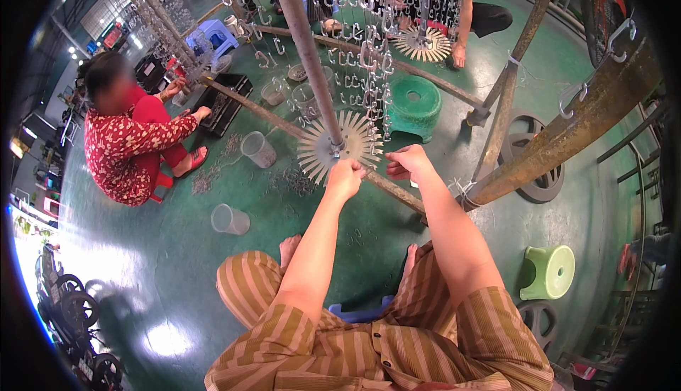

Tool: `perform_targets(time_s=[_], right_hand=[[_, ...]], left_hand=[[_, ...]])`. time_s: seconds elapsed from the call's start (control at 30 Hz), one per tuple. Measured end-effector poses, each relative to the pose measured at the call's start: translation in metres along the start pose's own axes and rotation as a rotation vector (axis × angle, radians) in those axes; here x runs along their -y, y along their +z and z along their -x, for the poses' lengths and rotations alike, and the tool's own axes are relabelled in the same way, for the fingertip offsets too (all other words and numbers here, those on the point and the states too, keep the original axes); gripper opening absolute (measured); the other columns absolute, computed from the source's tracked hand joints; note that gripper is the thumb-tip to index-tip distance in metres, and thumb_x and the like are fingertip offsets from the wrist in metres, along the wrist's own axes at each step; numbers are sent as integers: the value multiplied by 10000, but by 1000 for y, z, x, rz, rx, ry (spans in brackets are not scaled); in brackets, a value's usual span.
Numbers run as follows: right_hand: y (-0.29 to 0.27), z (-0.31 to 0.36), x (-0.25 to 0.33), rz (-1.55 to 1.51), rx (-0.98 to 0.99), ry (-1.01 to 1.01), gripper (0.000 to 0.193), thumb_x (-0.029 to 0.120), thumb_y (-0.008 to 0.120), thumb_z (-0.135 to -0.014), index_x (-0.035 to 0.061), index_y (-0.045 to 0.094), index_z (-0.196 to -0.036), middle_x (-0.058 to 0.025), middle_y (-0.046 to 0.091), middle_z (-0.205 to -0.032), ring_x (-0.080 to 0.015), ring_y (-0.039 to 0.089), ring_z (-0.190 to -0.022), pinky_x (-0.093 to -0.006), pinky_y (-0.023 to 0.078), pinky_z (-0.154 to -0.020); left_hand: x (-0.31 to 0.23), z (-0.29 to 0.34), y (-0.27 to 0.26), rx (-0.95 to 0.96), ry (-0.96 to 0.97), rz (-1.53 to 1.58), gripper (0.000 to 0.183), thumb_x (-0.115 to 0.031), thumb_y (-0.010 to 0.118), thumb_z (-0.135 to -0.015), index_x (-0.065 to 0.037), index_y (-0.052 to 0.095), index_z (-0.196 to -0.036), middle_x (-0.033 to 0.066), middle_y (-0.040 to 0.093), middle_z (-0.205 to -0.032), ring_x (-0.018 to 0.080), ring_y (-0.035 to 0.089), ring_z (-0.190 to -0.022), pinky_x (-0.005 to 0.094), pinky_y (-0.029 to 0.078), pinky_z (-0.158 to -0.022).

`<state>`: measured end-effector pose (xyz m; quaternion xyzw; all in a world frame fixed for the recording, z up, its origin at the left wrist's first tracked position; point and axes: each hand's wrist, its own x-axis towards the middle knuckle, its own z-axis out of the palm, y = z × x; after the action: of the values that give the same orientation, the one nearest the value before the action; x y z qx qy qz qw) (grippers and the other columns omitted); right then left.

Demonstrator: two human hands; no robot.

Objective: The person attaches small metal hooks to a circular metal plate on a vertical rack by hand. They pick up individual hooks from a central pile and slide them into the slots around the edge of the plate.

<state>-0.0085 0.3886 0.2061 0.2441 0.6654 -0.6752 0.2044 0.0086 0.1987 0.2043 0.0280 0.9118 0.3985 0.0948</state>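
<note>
My left hand [346,178] is closed at the near rim of a slotted metal disc [323,151], which is mounted on an upright pole [306,43]. What its fingers hold, if anything, is too small to make out. Just right of the disc, my right hand [410,161] has its fingers bent together in a pinch, and their contents are hidden. Above and beyond both hands, strands of hanging metal hooks [369,72] surround the pole. Small metal pieces [294,180] lie scattered on the floor by the disc's left side.
Clear plastic cups [230,219] stand on the green floor at left. A rusty frame bar [397,191] crosses under the disc. Green stools [411,107] are beyond and to the right. A co-worker in red [135,139] sits at left; another person's hand [458,55] rests by a second disc [423,42].
</note>
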Motion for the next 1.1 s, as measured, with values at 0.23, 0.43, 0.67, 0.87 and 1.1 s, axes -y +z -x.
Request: perform_targets(time_s=[0.23, 0.43, 0.67, 0.87, 1.1], right_hand=[[10, 62, 25, 304, 232, -53, 267, 166, 687, -789, -61, 608, -905, -144, 637, -806, -233, 650, -661, -345, 559, -576], [18, 85, 9, 377, 399, -132, 179, 130, 659, -812, -34, 625, -877, -112, 650, -774, -188, 641, -640, -310, 555, -604], [11, 89, 12, 248, 319, -126, 132, 103, 625, -834, -29, 631, -848, -118, 643, -740, -190, 634, -625, -312, 546, -570], [7, 89, 15, 165, 338, -75, 139, 116, 627, -837, -20, 630, -866, -110, 643, -755, -182, 626, -633, -317, 544, -604], [10, 91, 15, 45, 408, -43, 168, 133, 627, -842, -20, 615, -910, -99, 642, -779, -180, 629, -667, -312, 544, -635]], left_hand=[[13, 47, -12, 156, -31, 349, 198, -150, 670, -774, 22, 633, -866, 85, 645, -759, 144, 582, -703, 291, 456, -660], [5, 66, -8, 183, 4, 529, 161, -98, 651, -789, 24, 622, -890, 55, 636, -789, 104, 560, -719, 255, 445, -652], [6, 72, -24, 143, 35, 433, 211, -134, 705, -748, 21, 642, -877, 40, 641, -755, 95, 567, -684, 251, 457, -645], [9, 82, -43, 157, 42, -98, 264, -140, 724, -709, 12, 664, -917, 131, 676, -820, 210, 651, -729, 322, 502, -683], [-1, 78, -33, 202, 16, 732, 262, -153, 679, -786, 6, 645, -991, 83, 678, -814, 111, 609, -677, 240, 469, -592]])
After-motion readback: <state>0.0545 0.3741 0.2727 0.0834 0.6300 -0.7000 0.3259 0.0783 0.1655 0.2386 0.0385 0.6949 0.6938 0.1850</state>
